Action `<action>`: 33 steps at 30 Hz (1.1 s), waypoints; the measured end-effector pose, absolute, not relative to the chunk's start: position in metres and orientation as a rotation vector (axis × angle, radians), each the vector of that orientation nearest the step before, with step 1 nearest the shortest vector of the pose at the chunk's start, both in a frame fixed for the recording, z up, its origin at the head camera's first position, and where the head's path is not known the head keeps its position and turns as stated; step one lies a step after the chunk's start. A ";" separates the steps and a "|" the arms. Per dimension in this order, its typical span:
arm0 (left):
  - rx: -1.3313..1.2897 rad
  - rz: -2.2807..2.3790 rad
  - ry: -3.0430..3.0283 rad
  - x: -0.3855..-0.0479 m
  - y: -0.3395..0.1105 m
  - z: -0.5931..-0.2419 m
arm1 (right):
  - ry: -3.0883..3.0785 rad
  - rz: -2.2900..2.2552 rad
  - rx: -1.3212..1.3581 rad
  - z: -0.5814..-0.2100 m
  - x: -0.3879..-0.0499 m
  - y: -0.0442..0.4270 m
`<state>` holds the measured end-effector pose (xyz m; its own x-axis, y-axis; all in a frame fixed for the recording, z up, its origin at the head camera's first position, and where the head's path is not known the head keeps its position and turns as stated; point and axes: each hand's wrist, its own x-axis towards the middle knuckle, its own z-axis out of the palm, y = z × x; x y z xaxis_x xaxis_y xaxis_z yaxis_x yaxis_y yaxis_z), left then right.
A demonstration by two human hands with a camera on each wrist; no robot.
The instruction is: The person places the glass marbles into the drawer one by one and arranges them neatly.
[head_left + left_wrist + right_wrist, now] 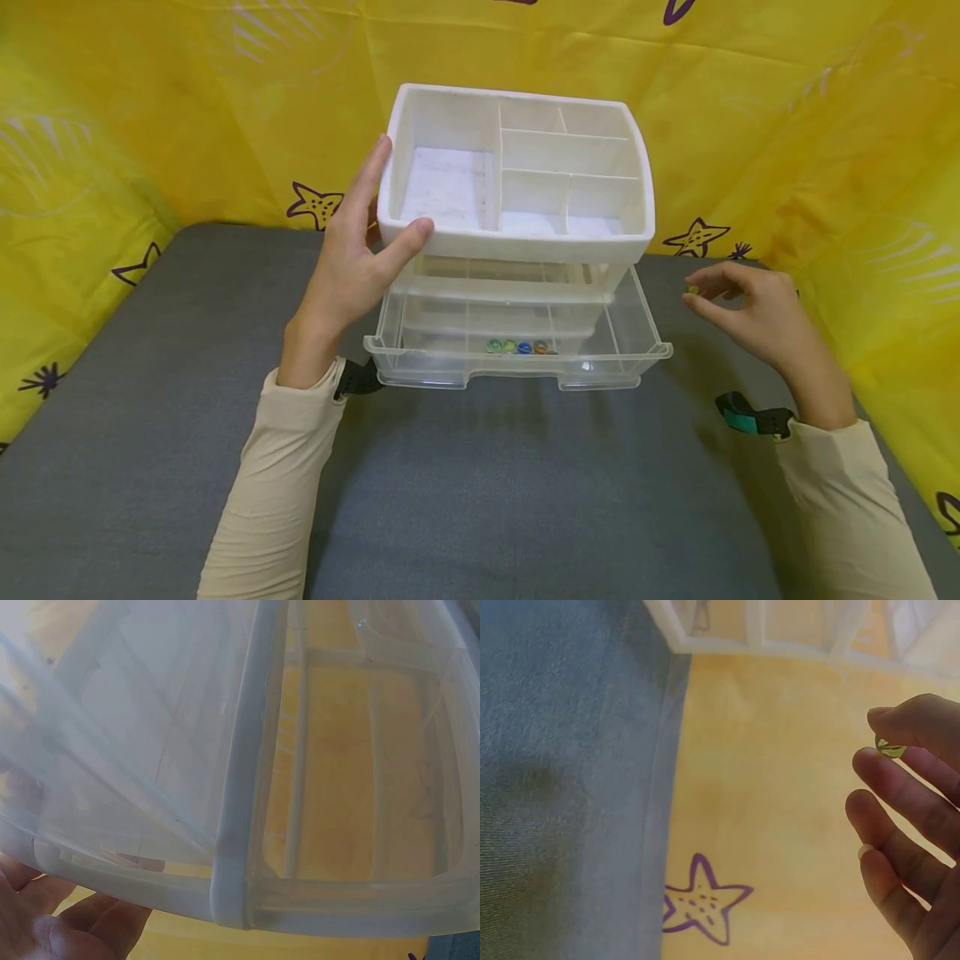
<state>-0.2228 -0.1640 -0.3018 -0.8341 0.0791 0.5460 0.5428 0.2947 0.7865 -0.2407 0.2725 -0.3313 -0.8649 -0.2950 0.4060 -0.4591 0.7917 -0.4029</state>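
Observation:
A white plastic drawer organizer (517, 244) stands on the table, with its clear drawer (420, 367) pulled out at the front. Several glass marbles (525, 347), green, blue and orange, sit in a row inside that drawer. My left hand (348, 258) grips the organizer's upper left side, thumb over the front rim and fingers along the side. To the right of the organizer, apart from it, my right hand (757, 312) pinches a small yellow-green marble (890, 749) between thumb and fingertips. The left wrist view shows the organizer's frame (240, 765) close up.
Divided compartments (566, 158) form the organizer's top. A dark grey cloth (480, 492) covers the table. Yellow patterned fabric (225, 108) with purple starfish hangs behind and along both sides.

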 end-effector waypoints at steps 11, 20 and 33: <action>-0.560 -1.564 -2.155 -0.222 -0.164 -0.302 | -2.554 0.871 0.624 -0.317 -0.229 0.262; -0.559 -1.573 -2.150 -0.222 -0.164 -0.302 | -2.506 0.852 0.696 -0.308 -0.223 0.254; -0.551 -1.580 -2.165 -0.222 -0.164 -0.301 | -2.381 0.783 0.845 -0.294 -0.213 0.239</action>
